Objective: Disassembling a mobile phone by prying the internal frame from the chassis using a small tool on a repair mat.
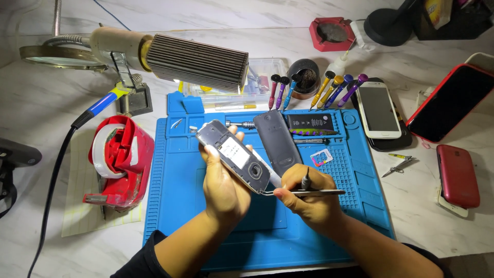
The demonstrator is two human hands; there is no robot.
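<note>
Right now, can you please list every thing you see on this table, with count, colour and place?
open phone body: 1, grey, in left hand
tweezers: 1, silver, in right hand
back cover: 1, dark grey, on mat
battery: 1, black, mat top
repair mat: 1, blue, centre
screwdrivers: 7, purple, blue, yellow, behind mat
tape dispenser: 1, red, left
lamp: 1, ribbed grey, upper left
white phone: 1, right
red phones: 2, far right
left hand: 1, grip shut
right hand: 1, grip shut

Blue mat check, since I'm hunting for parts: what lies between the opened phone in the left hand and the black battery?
In the head view, a dark phone back cover lies on the blue mat between them.
</note>
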